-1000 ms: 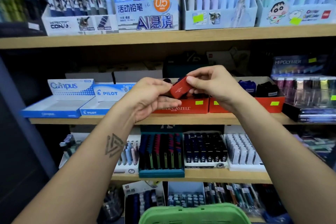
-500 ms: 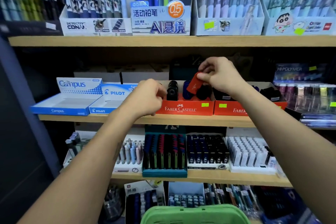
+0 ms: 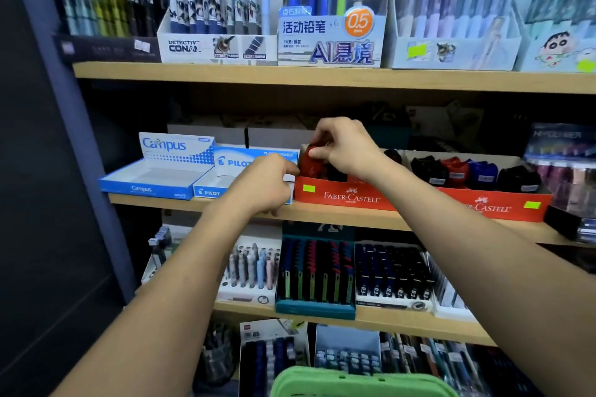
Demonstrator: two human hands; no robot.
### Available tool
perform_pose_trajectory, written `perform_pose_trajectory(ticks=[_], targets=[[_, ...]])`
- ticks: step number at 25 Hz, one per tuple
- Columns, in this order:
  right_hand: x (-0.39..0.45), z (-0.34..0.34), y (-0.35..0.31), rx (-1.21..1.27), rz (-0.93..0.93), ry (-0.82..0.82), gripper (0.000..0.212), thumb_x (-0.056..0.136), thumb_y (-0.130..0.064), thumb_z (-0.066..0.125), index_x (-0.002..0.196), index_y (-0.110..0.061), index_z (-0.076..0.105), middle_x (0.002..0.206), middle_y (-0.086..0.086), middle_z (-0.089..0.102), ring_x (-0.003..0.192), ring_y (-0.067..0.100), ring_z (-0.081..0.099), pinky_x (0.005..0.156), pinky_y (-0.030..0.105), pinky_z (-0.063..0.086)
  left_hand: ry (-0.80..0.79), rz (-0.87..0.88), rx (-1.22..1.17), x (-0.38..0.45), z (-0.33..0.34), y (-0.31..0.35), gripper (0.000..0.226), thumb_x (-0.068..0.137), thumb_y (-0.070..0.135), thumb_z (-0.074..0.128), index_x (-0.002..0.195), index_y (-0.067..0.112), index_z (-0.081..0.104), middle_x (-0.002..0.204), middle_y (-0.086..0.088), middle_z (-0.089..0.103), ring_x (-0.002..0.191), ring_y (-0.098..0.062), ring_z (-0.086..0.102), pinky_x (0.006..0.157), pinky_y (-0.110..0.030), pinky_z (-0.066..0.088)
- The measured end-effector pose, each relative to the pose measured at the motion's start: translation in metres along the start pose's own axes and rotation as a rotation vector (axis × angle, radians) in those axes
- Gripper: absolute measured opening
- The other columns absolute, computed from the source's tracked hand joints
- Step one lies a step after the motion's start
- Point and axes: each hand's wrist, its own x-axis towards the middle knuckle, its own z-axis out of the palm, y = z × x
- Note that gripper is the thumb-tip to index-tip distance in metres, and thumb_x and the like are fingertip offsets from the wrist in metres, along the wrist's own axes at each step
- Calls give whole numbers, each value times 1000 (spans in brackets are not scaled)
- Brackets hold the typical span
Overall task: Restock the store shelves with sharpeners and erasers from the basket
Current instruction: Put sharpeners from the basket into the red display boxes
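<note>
right hand pinches glossy red sharpener | red cardboard tray

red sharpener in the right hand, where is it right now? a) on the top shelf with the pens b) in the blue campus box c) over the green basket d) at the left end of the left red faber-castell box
d: the right hand pinches the red sharpener down at the left end of the left red box, beside the blue boxes.
</note>
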Motion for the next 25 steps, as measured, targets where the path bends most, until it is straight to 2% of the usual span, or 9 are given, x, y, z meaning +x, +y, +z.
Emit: perform_pose_trajectory(ticks=[2,6,9,11,15,19,23,24,25], targets=[[0,0,-3,-26,8,-29,13,86,-25,77,88,-24,64,95,-1,65,94,20,62,84,43,56,0,7,6,1,0,-1,68,83,-10,47,138,27,58,134,-4,63,59,-16,69,67,-36,62],[-1,-6,-8,-42,-5,-57,12,87,-24,77,82,-25,65,84,-7,63,92,17,62,79,34,53,-9,12,10,4,1,-3,68,80,-10,51,137,26,60,135,-3,62,65,-20,71,68,-39,62],[-2,-12,-6,-121,-24,-93,11,89,-23,75,84,-22,65,88,-5,61,91,15,58,74,29,47,-10,6,1,4,3,-4,68,79,-11,49,136,23,61,136,-3,62,58,-22,71,66,-40,62],[-2,-13,-3,-144,-39,-119,9,90,-23,73,87,-22,64,92,-3,62,92,16,58,76,33,50,-1,4,-4,3,3,-1,67,78,-12,48,135,20,62,135,-1,62,57,-23,71,66,-39,62],[0,-15,-4,-252,-131,-156,5,91,-23,70,92,-19,67,96,0,66,94,21,62,81,41,55,14,10,6,3,4,2,68,77,-13,52,136,20,61,139,0,60,73,-23,70,71,-39,61],[4,-17,-9,-328,-190,-176,8,91,-22,71,98,-17,70,99,2,68,93,22,63,79,39,55,4,9,-8,3,3,2,65,80,-11,50,136,20,61,141,-3,58,64,-19,72,68,-38,62],[8,-19,-15,-380,-210,-219,5,90,-19,71,94,-19,67,94,2,64,89,24,62,78,39,55,11,17,-4,1,3,4,68,81,-10,48,141,22,56,135,-6,61,66,-20,72,68,-39,62],[8,-18,-17,-398,-221,-223,5,90,-18,71,92,-19,66,93,2,64,88,24,62,76,39,54,13,29,-5,1,4,4,68,82,-8,47,143,21,53,137,-6,58,70,-20,73,69,-39,62],[8,-18,-19,-410,-232,-225,6,90,-17,70,91,-19,65,93,2,64,87,24,61,75,38,54,15,52,9,2,5,5,67,83,-6,48,144,20,51,141,-4,53,83,-21,72,73,-39,61]])
